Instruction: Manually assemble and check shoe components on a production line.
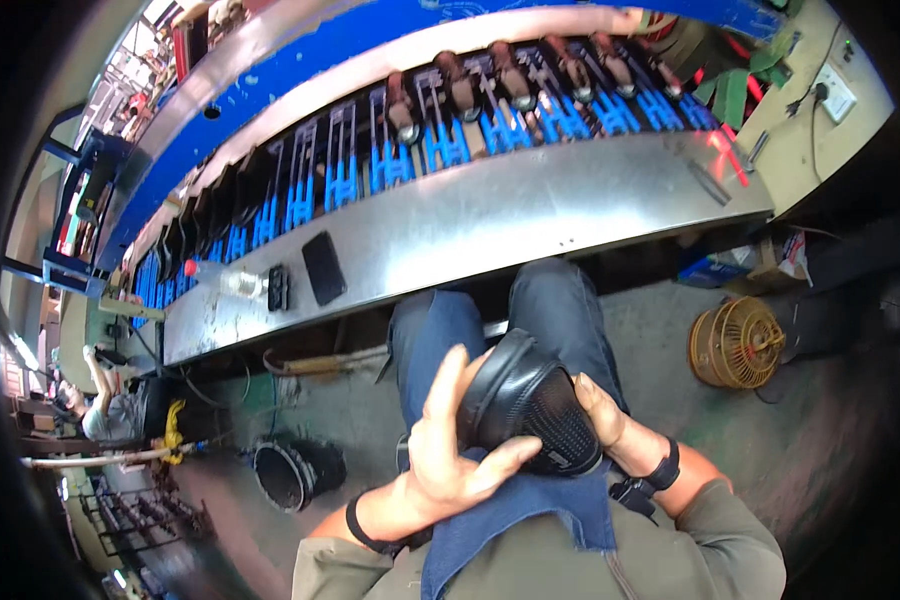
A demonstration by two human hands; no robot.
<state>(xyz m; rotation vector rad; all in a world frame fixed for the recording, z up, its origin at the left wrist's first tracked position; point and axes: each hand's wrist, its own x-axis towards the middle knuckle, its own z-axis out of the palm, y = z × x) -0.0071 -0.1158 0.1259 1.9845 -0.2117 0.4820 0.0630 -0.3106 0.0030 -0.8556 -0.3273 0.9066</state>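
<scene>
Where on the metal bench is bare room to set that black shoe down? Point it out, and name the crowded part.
Small specks aside, the metal bench is bare between the black phone and the slim grey tool, with the blue rack behind. The left part is crowded with that phone, a black block and a clear bottle.

Black shoe [530, 405], leather-like, smooth with a moderate sheen. Rows of small perforations cover the rounded front section; a small pale mark shows near its end. A thick, plain band curves around the opposite side. Pose: tilted, rounded end toward the person, held between left hand [450, 450] and right hand [607, 420].
</scene>
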